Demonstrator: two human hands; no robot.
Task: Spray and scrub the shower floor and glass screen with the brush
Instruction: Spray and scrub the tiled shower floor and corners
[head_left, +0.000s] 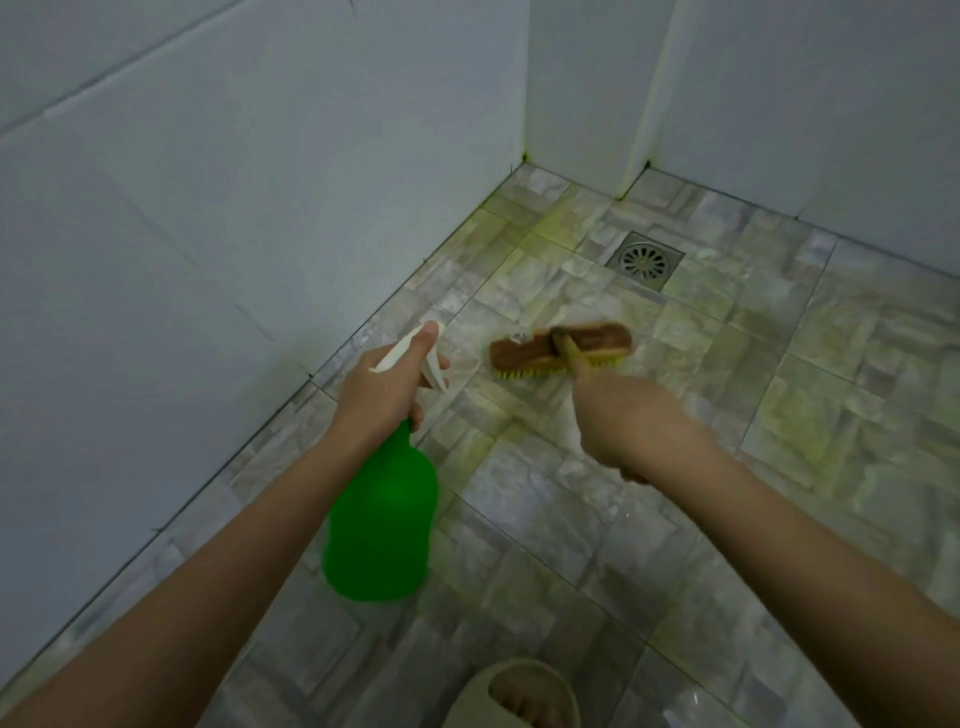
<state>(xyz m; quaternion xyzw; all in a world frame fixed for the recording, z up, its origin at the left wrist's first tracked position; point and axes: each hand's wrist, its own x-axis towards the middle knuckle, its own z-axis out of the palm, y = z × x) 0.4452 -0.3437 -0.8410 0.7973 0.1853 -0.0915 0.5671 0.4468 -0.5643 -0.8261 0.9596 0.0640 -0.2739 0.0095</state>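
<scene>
My left hand (382, 392) grips the white trigger head of a green spray bottle (382, 525), its nozzle aimed at the floor ahead. My right hand (623, 421) holds the yellowish handle of a scrub brush (561, 347). The brush has a brown wooden head and yellow bristles, and the bristles press on the stone-patterned shower floor (701, 467). The floor around the brush looks wet with yellow-green staining. No glass screen shows in this view.
A square metal drain (645, 258) lies beyond the brush near the far corner. White tiled walls (208, 208) close in on the left and behind. My foot in a beige slipper (519, 693) stands at the bottom edge.
</scene>
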